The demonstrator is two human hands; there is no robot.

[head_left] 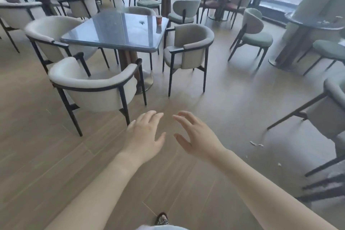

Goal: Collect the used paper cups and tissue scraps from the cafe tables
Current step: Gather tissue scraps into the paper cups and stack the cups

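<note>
**A:** Where are the things to collect?

**B:** A small brown paper cup (159, 19) stands near the far right corner of the square grey glossy-topped desk (104, 37). A small dark scrap (141, 22) lies near it on its left, too blurred to say whether it is tissue. White tissue bits (256, 144) lie on the wooden floor (46, 155) at the right.

**A:** And the hands?

**B:** Both are released. The left hand (143, 134) and right hand (196, 136) hover over the floor with fingers loose and spread, holding nothing, well apart from the desk.

**A:** Which step, then?

**B:** The approach, I'd judge, since neither hand carries anything. The next move calls for walking round the cream round-backed armchair (93, 84) to the cup's side. Then one hand wraps the cup and the other pinches up the scrap.
</note>
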